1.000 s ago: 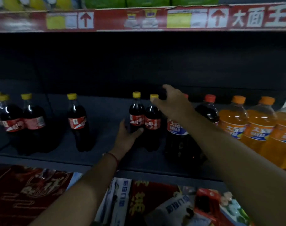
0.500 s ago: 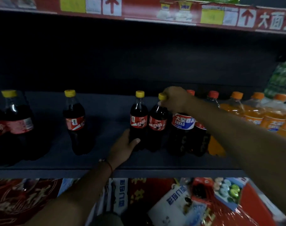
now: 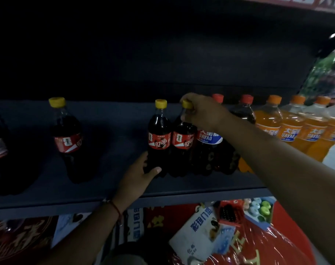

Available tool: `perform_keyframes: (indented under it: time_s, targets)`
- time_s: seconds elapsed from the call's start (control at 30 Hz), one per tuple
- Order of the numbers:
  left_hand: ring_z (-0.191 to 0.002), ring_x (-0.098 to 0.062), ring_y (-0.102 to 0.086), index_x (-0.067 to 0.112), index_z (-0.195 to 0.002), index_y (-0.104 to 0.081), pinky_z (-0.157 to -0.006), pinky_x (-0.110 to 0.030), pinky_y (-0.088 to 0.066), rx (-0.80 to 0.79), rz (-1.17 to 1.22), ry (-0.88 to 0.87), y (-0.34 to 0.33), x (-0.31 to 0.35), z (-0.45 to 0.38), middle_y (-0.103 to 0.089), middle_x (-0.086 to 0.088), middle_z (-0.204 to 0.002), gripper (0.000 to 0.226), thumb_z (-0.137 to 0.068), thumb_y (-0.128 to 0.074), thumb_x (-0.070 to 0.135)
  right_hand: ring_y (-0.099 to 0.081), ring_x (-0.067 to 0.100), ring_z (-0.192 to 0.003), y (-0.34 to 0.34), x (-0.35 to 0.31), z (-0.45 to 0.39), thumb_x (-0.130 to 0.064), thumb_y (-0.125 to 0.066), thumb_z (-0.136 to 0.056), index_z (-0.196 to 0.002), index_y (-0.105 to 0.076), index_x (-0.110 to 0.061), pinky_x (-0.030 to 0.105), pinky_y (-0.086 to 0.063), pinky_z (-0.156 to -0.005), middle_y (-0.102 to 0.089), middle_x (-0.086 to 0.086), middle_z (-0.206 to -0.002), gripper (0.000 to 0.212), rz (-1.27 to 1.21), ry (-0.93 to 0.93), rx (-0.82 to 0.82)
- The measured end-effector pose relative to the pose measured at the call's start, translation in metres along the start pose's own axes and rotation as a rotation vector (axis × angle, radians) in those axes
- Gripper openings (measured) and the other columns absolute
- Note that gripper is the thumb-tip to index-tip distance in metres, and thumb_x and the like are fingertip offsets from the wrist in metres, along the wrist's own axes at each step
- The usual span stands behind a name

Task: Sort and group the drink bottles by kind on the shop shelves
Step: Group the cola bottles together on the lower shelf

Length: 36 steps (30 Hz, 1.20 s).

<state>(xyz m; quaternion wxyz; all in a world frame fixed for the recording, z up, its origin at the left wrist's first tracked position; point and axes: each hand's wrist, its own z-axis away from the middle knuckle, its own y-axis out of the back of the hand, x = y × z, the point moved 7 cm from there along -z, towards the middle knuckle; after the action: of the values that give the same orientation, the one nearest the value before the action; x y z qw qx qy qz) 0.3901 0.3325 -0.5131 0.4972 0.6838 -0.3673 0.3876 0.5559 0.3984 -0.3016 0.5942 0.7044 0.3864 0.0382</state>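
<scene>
Now our right hand (image 3: 203, 109) pinches one cola bottle (image 3: 183, 142) by its cap; our left hand (image 3: 141, 175) cups its neighbour (image 3: 159, 138). Jerking could topple both.

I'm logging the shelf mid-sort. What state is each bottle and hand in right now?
Right hand: grips the cap of the right cola bottle, upright.
Left hand: holds the base of the left cola bottle, upright, capped.
Lone cola bottle: upright, capped, apart from the pair.
Big dark bottles: upright, red caps on.
Orange soda bottles: upright, capped, in a row.
</scene>
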Motion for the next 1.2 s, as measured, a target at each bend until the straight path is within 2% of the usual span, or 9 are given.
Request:
perform_keyframes:
  time_s: [0.13,0.3,0.53,0.63,0.83,0.93,1.0,1.1,1.2]
  targets:
    - [-0.119,0.002,-0.053,0.038,-0.146,-0.043,-0.094,-0.021,-0.043,0.009,-0.009,-0.012,-0.001,0.0,0.003,-0.057,0.022,-0.133,0.057,-0.093,-0.066,0.038,-0.059,0.016,-0.095,-0.004,-0.001,0.006,-0.015,-0.066,-0.09,-0.131,-0.051,-0.017,0.021,-0.04,-0.073,-0.064,0.005,-0.115,0.044,0.005,0.028,0.059]
    - [-0.107,0.01,-0.051,0.047,-0.132,-0.042,-0.081,-0.007,-0.039,0.029,-0.016,0.006,-0.001,0.005,0.007,-0.051,0.036,-0.115,0.049,-0.094,-0.066,0.029,-0.059,0.024,-0.111,-0.007,-0.002,0.013,-0.014,-0.062,-0.092,-0.141,-0.044,-0.016,0.027,-0.046,-0.088,-0.062,0.008,-0.124,0.053,-0.007,0.044,0.116]
    - [-0.116,-0.002,-0.053,0.036,-0.147,-0.039,-0.086,-0.012,-0.04,-0.013,-0.022,-0.017,-0.01,0.021,0.012,-0.056,0.018,-0.128,0.056,-0.097,-0.062,0.026,-0.049,0.024,-0.129,-0.004,0.004,0.009,-0.014,-0.059,-0.095,-0.153,-0.028,-0.016,0.02,-0.036,-0.093,-0.044,0.009,-0.149,0.066,0.01,-0.013,0.064]
    - [-0.117,0.001,-0.052,0.038,-0.148,-0.037,-0.082,-0.002,-0.037,-0.006,-0.019,-0.026,-0.012,0.025,0.013,-0.054,0.021,-0.13,0.057,-0.098,-0.061,0.026,-0.048,0.023,-0.13,-0.008,0.007,0.009,-0.014,-0.059,-0.095,-0.155,-0.023,-0.019,0.019,-0.035,-0.094,-0.041,0.008,-0.151,0.07,-0.041,-0.033,0.05]
    - [-0.122,-0.004,-0.053,0.039,-0.152,-0.033,-0.089,-0.013,-0.041,0.0,0.017,-0.009,-0.005,0.022,0.018,-0.053,0.017,-0.139,0.062,-0.097,-0.062,0.033,-0.056,0.028,-0.116,-0.007,0.003,0.025,-0.019,-0.061,-0.093,-0.154,-0.021,-0.019,0.027,-0.043,-0.085,-0.049,0.012,-0.14,0.073,-0.005,-0.065,0.172]
    - [-0.108,0.005,-0.058,0.033,-0.146,-0.043,-0.082,-0.007,-0.044,0.21,0.17,0.027,0.038,0.027,0.04,-0.056,0.016,-0.131,0.053,-0.096,-0.062,0.034,-0.056,0.033,-0.109,-0.008,-0.035,0.042,-0.02,-0.061,-0.09,-0.146,-0.038,-0.017,0.038,-0.048,-0.085,-0.043,0.011,-0.138,0.061,0.125,0.05,0.396]
    - [-0.1,0.002,-0.063,0.028,-0.131,-0.058,-0.082,-0.012,-0.049,0.454,0.289,-0.075,0.089,0.036,0.066,-0.065,0.01,-0.117,0.035,-0.096,-0.062,0.023,-0.055,0.031,-0.109,-0.022,-0.077,0.052,-0.019,-0.064,-0.087,-0.136,-0.051,-0.015,0.04,-0.049,-0.089,-0.045,0.01,-0.133,0.051,0.137,0.232,0.461]
    - [-0.093,0.003,-0.062,0.018,-0.119,-0.063,-0.083,-0.015,-0.05,0.884,0.248,-0.16,0.18,0.039,0.111,-0.067,0.006,-0.107,0.021,-0.099,-0.058,0.013,-0.05,0.024,-0.114,-0.062,-0.129,0.04,-0.027,-0.063,-0.09,-0.133,-0.053,-0.016,0.04,-0.044,-0.097,-0.046,0.006,-0.132,0.045,0.011,0.387,0.342]
    - [-0.096,0.005,-0.06,0.022,-0.122,-0.058,-0.086,-0.014,-0.049,1.162,0.211,-0.172,0.258,0.027,0.141,-0.064,0.009,-0.108,0.024,-0.098,-0.062,0.023,-0.044,0.017,-0.124,-0.106,-0.171,0.007,-0.036,-0.063,-0.092,-0.143,-0.04,-0.021,0.03,-0.038,-0.101,-0.042,0.001,-0.14,0.059,-0.328,0.271,0.12]
